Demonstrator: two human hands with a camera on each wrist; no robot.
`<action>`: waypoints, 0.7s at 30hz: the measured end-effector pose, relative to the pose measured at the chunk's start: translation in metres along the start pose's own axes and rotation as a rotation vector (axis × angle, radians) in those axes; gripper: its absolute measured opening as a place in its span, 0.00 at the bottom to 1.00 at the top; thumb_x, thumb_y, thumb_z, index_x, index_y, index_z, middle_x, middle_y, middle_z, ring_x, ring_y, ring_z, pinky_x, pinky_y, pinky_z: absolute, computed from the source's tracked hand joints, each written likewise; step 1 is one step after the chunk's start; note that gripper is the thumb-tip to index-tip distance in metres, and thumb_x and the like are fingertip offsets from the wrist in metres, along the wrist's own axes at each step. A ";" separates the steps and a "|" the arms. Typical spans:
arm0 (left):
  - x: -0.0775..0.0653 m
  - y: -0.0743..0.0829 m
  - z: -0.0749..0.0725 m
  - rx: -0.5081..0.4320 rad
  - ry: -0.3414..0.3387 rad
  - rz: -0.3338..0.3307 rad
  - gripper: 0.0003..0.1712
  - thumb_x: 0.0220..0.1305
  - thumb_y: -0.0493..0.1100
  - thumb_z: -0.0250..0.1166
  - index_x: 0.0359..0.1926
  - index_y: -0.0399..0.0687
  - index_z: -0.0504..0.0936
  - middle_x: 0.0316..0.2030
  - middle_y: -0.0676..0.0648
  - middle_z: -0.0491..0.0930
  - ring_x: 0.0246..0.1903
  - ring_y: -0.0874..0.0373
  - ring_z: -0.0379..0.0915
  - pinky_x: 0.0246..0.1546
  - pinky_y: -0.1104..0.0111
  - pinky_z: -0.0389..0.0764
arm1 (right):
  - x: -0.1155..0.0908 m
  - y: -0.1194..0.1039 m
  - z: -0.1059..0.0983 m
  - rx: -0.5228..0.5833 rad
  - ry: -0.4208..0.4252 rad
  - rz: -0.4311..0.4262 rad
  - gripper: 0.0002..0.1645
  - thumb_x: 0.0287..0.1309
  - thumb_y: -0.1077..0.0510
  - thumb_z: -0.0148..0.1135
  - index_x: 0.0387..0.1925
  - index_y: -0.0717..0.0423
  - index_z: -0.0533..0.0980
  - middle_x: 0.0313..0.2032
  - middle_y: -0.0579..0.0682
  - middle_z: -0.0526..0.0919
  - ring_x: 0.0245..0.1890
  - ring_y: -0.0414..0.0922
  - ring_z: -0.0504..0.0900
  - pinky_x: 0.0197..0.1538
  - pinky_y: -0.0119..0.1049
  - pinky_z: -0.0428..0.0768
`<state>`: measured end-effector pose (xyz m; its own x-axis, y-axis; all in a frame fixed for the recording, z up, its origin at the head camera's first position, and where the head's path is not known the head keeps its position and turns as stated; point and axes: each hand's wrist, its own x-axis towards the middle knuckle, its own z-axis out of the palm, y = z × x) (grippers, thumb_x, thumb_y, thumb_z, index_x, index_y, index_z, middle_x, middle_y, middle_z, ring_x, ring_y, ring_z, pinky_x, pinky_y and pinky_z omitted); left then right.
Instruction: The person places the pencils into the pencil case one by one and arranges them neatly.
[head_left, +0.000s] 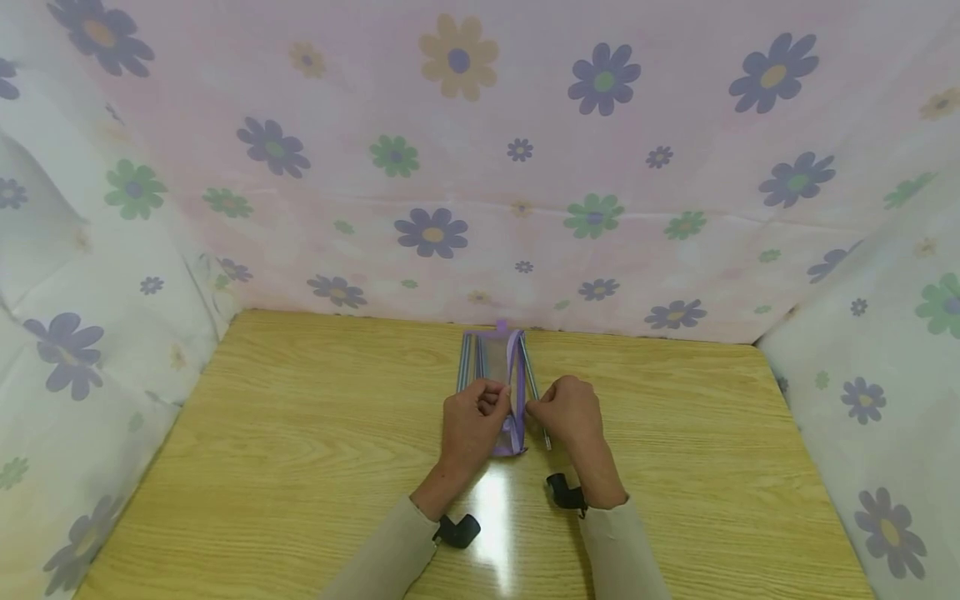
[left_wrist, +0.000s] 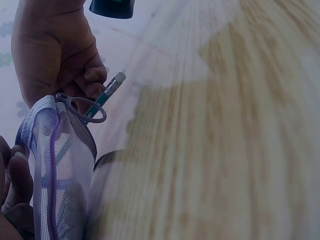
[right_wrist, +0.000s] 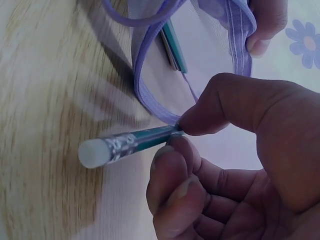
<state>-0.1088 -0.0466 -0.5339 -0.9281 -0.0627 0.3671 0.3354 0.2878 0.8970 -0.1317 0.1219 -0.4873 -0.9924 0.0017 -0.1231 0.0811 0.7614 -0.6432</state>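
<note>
A lavender mesh pencil case (head_left: 492, 354) lies lengthwise on the table, its zipped side gaping open. Several pencils (head_left: 465, 362) show along its left side; through the opening, the right wrist view shows pencils (right_wrist: 172, 47) inside. My left hand (head_left: 472, 421) pinches the case's edge beside the opening. Between thumb and fingertips, my right hand (head_left: 570, 408) holds a teal pencil (right_wrist: 152, 137), its white eraser end pointing toward me. The pencil's far part lies along the right side of the case, near the opening's rim. A lavender loop (left_wrist: 102, 111) hangs at the case's near end.
The wood-grain table (head_left: 322, 450) spans the space below a flower-print cloth (head_left: 480, 175) that hangs at the back and both sides. A black wrist camera (head_left: 459, 531) sits on the left wrist, and another black camera (head_left: 564, 492) on the right.
</note>
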 end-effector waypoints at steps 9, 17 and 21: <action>0.001 0.000 0.000 -0.014 0.000 0.005 0.05 0.72 0.37 0.70 0.37 0.41 0.88 0.25 0.50 0.88 0.21 0.65 0.81 0.21 0.72 0.83 | 0.000 -0.002 0.000 0.134 -0.084 -0.028 0.14 0.56 0.60 0.70 0.17 0.55 0.79 0.14 0.45 0.76 0.15 0.40 0.70 0.22 0.33 0.69; 0.001 0.000 0.000 -0.007 -0.006 0.007 0.05 0.72 0.37 0.70 0.37 0.41 0.88 0.25 0.52 0.88 0.20 0.63 0.82 0.22 0.73 0.82 | 0.003 0.000 0.002 0.244 -0.108 -0.020 0.09 0.57 0.59 0.66 0.24 0.59 0.84 0.15 0.45 0.76 0.17 0.40 0.69 0.24 0.33 0.70; 0.001 -0.001 0.001 0.001 0.005 0.014 0.05 0.72 0.37 0.70 0.37 0.41 0.88 0.25 0.51 0.88 0.21 0.64 0.82 0.22 0.73 0.82 | 0.004 -0.001 0.004 0.274 -0.113 -0.008 0.09 0.57 0.59 0.65 0.27 0.60 0.85 0.17 0.46 0.78 0.19 0.41 0.71 0.24 0.33 0.70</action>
<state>-0.1101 -0.0464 -0.5345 -0.9227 -0.0630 0.3804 0.3479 0.2898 0.8916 -0.1353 0.1184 -0.4898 -0.9777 -0.0874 -0.1911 0.1109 0.5577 -0.8226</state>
